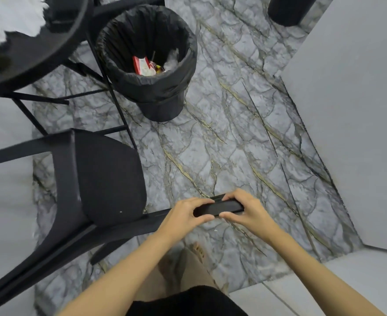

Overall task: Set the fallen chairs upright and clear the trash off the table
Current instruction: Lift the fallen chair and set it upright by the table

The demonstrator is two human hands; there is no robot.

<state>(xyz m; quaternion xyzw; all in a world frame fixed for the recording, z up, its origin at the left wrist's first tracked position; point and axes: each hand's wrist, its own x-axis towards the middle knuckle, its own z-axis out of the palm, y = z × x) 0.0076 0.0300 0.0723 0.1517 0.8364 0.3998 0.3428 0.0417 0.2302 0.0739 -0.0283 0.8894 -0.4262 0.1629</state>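
Nearest the camera, a bare foot (198, 249) stood on the marble-patterned floor (229, 142). Just ahead, the left hand (184, 214) and right hand (245, 208) both had their fingers clamped on the black top rail (218, 208) of a black chair (105, 179), which stretched away to the left with its seat facing the camera. Beyond it stood a bin (151, 65) lined with a black bag, holding a red-and-white wrapper (142, 66) and other trash. At far left, the round black table (28, 58) overhung its thin legs.
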